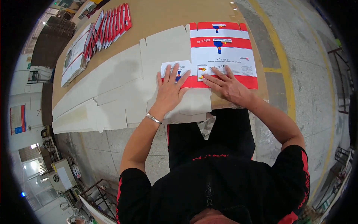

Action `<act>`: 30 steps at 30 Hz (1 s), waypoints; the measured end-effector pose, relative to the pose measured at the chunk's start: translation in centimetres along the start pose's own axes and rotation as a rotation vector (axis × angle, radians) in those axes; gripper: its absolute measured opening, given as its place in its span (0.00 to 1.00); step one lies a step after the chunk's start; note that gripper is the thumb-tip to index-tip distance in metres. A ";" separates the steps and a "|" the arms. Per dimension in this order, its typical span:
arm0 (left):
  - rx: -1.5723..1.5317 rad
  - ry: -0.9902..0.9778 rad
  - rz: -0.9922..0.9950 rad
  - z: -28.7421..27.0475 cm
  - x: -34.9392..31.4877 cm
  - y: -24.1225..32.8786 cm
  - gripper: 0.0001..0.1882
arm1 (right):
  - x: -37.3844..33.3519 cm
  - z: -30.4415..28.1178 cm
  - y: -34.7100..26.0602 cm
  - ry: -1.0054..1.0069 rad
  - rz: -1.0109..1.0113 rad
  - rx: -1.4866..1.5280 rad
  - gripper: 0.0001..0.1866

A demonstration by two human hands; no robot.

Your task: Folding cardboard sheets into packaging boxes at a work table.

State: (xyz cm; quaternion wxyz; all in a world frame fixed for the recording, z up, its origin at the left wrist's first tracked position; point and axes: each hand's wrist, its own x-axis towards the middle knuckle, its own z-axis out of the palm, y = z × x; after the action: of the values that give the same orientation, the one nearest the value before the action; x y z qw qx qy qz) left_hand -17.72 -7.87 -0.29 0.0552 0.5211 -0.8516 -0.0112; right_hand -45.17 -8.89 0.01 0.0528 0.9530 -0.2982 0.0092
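A flat cardboard carton blank (231, 58), printed red and white with small blue figures, lies near the table's front edge. My left hand (168, 91) is spread flat over its small left flap, fingers pointing away from me. My right hand (232, 89) rests on the lower right part, fingers apart and pressed to the red and white print. Neither hand grips anything. Under the blank and off to the left lie overlapping grey carton blanks (115, 82), plain side up.
The table (171, 13) is covered with brown cardboard. Several folded red and white cartons (115, 24) lean in a row at the far left, beside a strapped bundle of white cartons (74, 67). Brown cardboard stacks (52, 44) stand beyond the left edge. Yellow lines (287, 74) mark the floor.
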 end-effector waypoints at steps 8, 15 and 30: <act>-0.017 0.004 -0.045 0.3 -0.1 0.0 0.30 | 0.0 0.5 -0.4 0.034 0.039 0.082 0.31; -0.018 0.031 -0.071 0.7 -0.3 0.2 0.30 | -0.3 0.9 -0.5 0.047 0.091 0.077 0.33; -0.010 -0.022 -0.155 0.4 -0.3 0.8 0.31 | -0.3 0.6 -0.2 0.016 0.035 0.045 0.34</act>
State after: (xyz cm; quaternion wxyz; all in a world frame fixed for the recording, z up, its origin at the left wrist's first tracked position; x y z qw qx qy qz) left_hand -18.28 -7.23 -0.65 0.0472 0.5851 -0.8092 -0.0255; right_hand -45.30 -8.67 -0.64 0.0338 0.9485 -0.3142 0.0244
